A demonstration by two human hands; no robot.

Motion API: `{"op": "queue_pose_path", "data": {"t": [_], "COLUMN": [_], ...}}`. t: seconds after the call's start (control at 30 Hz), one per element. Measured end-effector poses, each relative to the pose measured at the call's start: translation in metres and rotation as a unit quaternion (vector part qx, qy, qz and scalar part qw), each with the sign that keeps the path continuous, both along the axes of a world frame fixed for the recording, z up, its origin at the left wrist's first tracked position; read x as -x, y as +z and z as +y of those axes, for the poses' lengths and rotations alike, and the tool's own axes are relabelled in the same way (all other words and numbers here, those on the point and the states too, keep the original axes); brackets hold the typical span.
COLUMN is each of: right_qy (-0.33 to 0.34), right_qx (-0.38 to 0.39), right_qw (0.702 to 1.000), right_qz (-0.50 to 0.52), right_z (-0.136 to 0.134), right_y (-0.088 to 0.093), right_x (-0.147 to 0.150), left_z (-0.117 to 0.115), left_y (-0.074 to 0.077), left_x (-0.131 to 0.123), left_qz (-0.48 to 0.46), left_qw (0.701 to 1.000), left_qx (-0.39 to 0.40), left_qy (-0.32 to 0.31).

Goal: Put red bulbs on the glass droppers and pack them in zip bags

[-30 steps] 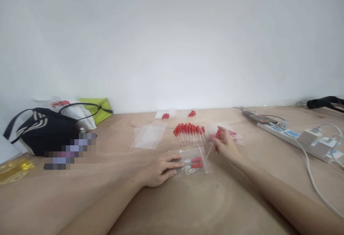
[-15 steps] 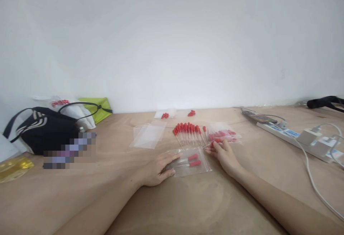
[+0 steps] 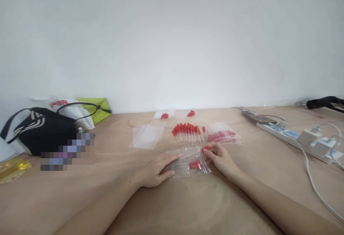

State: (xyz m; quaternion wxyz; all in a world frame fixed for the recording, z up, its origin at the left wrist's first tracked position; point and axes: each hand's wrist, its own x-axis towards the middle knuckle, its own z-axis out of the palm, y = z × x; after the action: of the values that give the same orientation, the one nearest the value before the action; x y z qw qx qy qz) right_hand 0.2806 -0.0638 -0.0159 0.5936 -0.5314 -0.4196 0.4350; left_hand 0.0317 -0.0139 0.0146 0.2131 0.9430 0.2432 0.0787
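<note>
My left hand lies on the left edge of a clear zip bag, thumb and fingers spread apart. Inside that bag are two glass droppers with red rubber bulbs. At the bag's right, open-looking edge, my right hand pinches another dropper by its red bulb; its tube is at the bag and hard to make out. Just beyond is a fanned row of several droppers. Filled bags with red bulbs showing through are stacked beyond my right hand.
Flat clear bags lie left of the row. Loose red bulbs sit in two groups near the wall. On the right are a power strip, a phone and a white cable. A black bag stands at the left.
My right hand has moved left with the dropper, bringing it to the bag's edge. The two bulbs inside the bag now sit closer together. My left hand has stayed in place.
</note>
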Motion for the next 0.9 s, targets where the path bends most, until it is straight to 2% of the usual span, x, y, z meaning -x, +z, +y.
{"op": "queue_pose_path", "data": {"t": [0.13,0.23,0.37,0.4,0.47,0.57,0.6,0.67,0.77,0.9], "right_qy": [0.054,0.114,0.174,0.162,0.096,-0.034,-0.056,-0.077,-0.087,-0.098], "right_qx": [-0.006,-0.019,-0.044,-0.045,-0.032,0.024,0.045,0.078,0.115,0.128], "right_qw": [0.990,0.976,0.952,0.948,0.938,0.889,0.878,0.868,0.861,0.862], "right_qz": [-0.130,-0.185,-0.248,-0.269,-0.333,-0.457,-0.474,-0.484,-0.488,-0.480], "right_z": [0.004,0.006,0.005,0.006,0.013,0.035,0.045,0.068,0.097,0.117], "right_y": [-0.006,-0.008,-0.002,0.003,0.013,0.028,0.031,0.033,0.028,0.020], "right_x": [-0.002,-0.001,-0.005,-0.008,-0.016,-0.029,-0.031,-0.034,-0.030,-0.020], "left_z": [0.000,0.000,0.000,0.000,0.001,0.001,0.001,0.001,0.000,-0.002], "left_y": [0.000,-0.001,-0.001,0.000,0.000,0.000,0.000,0.000,0.001,0.003], "left_x": [0.000,0.000,0.000,-0.001,-0.001,-0.002,-0.002,-0.002,-0.002,-0.002], "left_qz": [-0.006,-0.010,-0.017,-0.017,-0.015,-0.010,-0.011,-0.017,-0.021,-0.013], "left_qw": [1.000,1.000,1.000,1.000,0.999,1.000,1.000,0.999,0.999,1.000], "left_qx": [0.006,0.006,-0.002,-0.004,-0.008,-0.005,-0.001,0.003,0.003,0.004], "left_qy": [0.002,-0.001,-0.017,-0.023,-0.030,-0.027,-0.026,-0.028,-0.028,-0.024]}}
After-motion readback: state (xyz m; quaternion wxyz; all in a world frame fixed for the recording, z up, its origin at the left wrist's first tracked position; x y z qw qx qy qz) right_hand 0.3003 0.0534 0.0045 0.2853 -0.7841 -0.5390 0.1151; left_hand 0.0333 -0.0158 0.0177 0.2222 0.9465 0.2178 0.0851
